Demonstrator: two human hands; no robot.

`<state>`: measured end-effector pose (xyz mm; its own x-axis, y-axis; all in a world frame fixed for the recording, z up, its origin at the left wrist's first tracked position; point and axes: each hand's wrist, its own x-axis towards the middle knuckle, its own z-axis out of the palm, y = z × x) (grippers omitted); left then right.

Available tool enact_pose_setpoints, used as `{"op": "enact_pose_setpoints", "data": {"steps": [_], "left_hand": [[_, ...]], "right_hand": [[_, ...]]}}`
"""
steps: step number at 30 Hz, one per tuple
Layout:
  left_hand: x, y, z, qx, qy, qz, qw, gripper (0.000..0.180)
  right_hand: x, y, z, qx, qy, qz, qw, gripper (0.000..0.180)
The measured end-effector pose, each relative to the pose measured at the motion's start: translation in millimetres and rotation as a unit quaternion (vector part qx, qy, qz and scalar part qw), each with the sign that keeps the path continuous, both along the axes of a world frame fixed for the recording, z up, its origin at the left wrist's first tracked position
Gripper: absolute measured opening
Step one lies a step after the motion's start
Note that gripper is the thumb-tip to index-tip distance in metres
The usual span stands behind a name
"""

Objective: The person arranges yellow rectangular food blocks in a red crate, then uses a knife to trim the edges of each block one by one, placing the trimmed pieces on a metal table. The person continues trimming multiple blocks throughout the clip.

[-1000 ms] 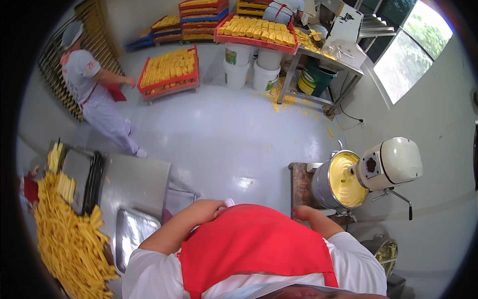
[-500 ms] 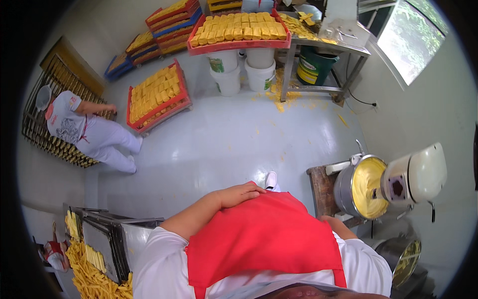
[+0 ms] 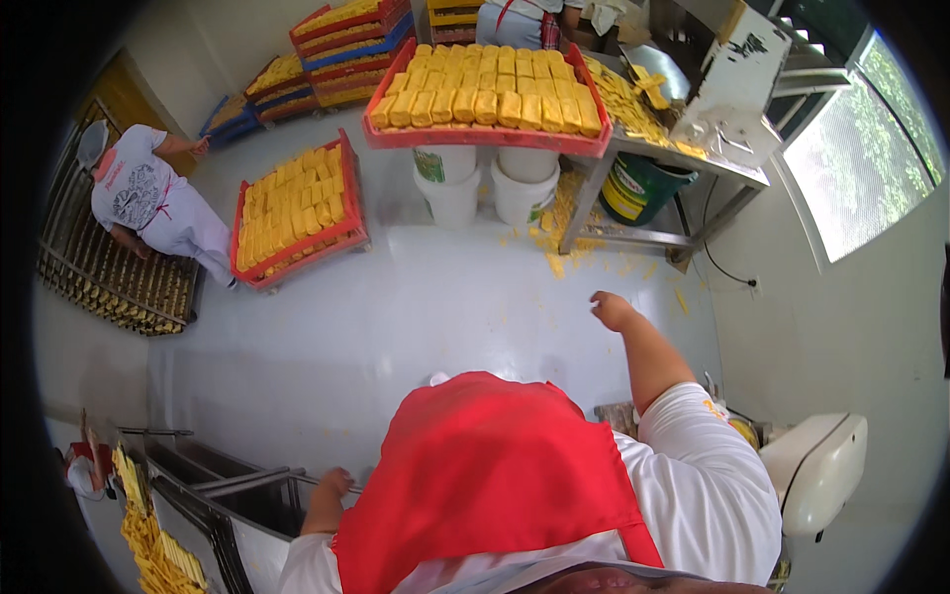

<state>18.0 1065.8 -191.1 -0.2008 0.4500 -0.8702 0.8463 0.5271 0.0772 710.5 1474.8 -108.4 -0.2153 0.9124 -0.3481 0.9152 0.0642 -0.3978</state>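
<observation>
Okay, I see 1 red tray (image 3: 485, 140) of yellow blocks (image 3: 485, 106) above white buckets (image 3: 450, 203); right hand (image 3: 612, 311) well short of it, left hand (image 3: 335, 483) near metal surface (image 3: 262, 547); fingers apart or together, can't tell.

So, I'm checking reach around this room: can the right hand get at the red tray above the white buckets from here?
Probably not from here: nothing visible blocks the right hand, but a stretch of floor lies between it and the red tray above the white buckets.
</observation>
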Motion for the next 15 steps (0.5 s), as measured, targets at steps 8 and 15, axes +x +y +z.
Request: {"op": "enact_pose_setpoints", "data": {"steps": [8,15], "left_hand": [[-2.8,179.4,-47.7,0.031,-0.152,-0.008,0.988,0.04],[-6.3,465.3,42.7,0.246,-0.09,-0.11,0.959,0.04]], "right_hand": [[-143.8,32.7,-51.5,-0.258,-0.021,0.29,0.921,0.045],[-79.7,111.2,-58.5,-0.155,-0.08,0.034,0.984,0.043]]}}
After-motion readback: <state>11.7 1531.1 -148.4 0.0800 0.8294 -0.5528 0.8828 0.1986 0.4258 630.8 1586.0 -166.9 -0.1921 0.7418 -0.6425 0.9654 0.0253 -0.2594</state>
